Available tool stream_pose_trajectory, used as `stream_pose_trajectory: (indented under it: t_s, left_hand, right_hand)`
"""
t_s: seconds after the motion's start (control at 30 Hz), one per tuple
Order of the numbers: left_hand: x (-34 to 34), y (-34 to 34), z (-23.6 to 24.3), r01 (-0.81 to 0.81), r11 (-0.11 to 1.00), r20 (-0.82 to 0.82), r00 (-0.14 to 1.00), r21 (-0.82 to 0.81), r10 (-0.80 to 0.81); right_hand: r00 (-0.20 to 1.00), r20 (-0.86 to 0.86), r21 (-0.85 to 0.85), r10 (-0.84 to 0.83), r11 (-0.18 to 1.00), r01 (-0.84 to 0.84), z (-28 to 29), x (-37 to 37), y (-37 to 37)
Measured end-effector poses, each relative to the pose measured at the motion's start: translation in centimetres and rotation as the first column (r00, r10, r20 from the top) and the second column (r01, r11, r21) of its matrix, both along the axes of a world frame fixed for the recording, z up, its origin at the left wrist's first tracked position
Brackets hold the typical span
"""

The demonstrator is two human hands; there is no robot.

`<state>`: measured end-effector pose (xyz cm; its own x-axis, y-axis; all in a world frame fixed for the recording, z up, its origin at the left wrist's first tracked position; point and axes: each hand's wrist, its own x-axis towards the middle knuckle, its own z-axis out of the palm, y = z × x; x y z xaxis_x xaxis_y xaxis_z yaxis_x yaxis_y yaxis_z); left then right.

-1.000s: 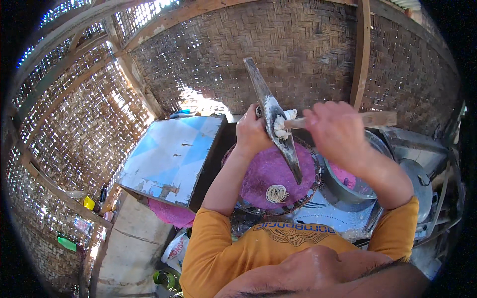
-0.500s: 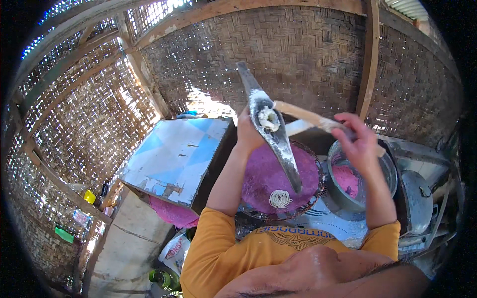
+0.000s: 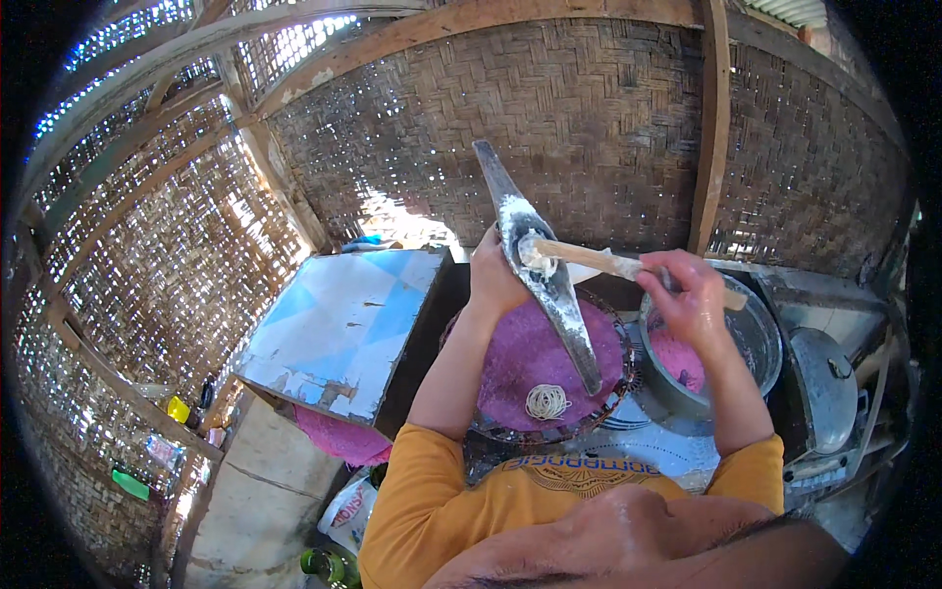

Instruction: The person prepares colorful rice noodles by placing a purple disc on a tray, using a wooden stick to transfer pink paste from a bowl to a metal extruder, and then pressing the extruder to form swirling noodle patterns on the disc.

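My left hand (image 3: 497, 276) is closed around the side of a long, dark wooden press (image 3: 579, 339) with tapering ends and flour dusted along it. White dough (image 3: 533, 255) fills the round hole at its middle. In my right hand (image 3: 690, 293) is a light wooden stick (image 3: 594, 258), gripped near its far end from the dough, its other end at the hole. Below the press, a small coil of pale noodle-like strands (image 3: 547, 401) lies on a round tray covered in purple-pink cloth (image 3: 510, 358).
To the right stands a grey metal pot (image 3: 764, 344) with something pink (image 3: 677, 359) inside. Beyond it is a lidded metal pot (image 3: 820, 393). A peeling blue-and-white box (image 3: 339, 314) stands left of my arm. A woven wall (image 3: 589, 137) rises close ahead.
My right hand has lowered slightly and moved left, bringing the stick's end into the dough at the hole. The press has shifted a little downward, with my left hand still gripping it.
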<state>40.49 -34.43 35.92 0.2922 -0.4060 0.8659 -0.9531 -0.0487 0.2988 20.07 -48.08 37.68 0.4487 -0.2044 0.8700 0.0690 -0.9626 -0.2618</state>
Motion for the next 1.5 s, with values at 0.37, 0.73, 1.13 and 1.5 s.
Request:
stream_pose_trajectory:
  t_s: [0.37,0.73,1.13,1.5]
  left_hand:
    - [-2.3,-1.6,0.5,0.010,0.999,0.130,0.991,0.047,-0.017]
    - [7.5,0.2,-3.9,0.563,0.709,-0.532,0.479,-0.424,-0.698]
    - [7.0,-0.3,-5.1,0.597,0.554,-0.385,0.398,-0.580,-0.832]
    - [3.0,-1.7,-4.1,0.197,0.920,-0.199,0.941,-0.339,-0.275]
  right_hand:
    - [0.984,-0.153,-0.744,-0.093,0.667,-0.053,5.5,0.9,3.3]
    - [0.978,0.210,0.570,0.006,0.812,-0.127,-2.3,-2.5,-5.0]
    - [0.981,0.082,0.821,0.177,0.546,-0.168,-9.5,0.6,-4.3]
    - [0.972,0.078,0.927,0.222,0.343,-0.153,-11.6,1.6,-3.7]
